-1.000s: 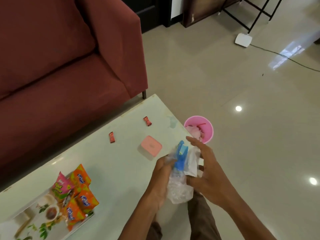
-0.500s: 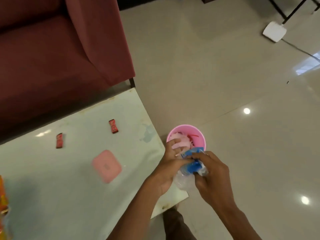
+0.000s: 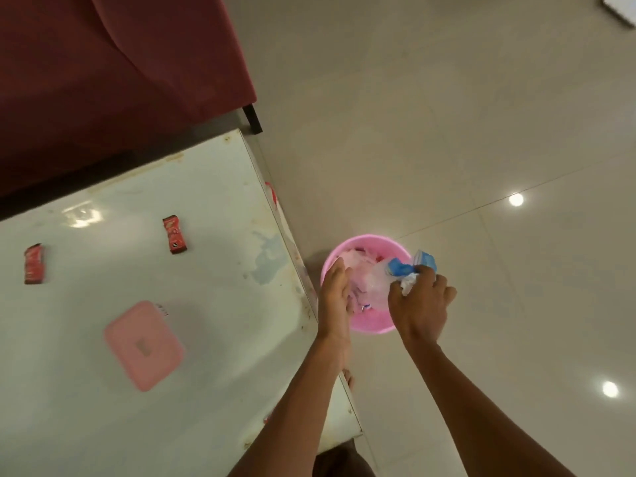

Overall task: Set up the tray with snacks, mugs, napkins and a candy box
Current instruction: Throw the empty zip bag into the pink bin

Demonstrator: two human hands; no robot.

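floor [image 3: 447,115]: glossy beige tiles, round light reflections [image 3: 515,199] | sofa [image 3: 120,63]: dark red, black leg, behind worktop | worktop [image 3: 223,356]: pale, glossy, stained corner

Left hand [image 3: 335,287], right hand [image 3: 421,304] bare — dark trousers [image 3: 340,463].

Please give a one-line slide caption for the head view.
The right hand grips a crumpled blue-and-clear wrapper over the pink bin on the floor; the left hand rests inside it.

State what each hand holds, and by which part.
The right hand grips the crumpled plastic wrapper by its bunched middle; left hand reaches into the pink bin, apparently holding nothing.
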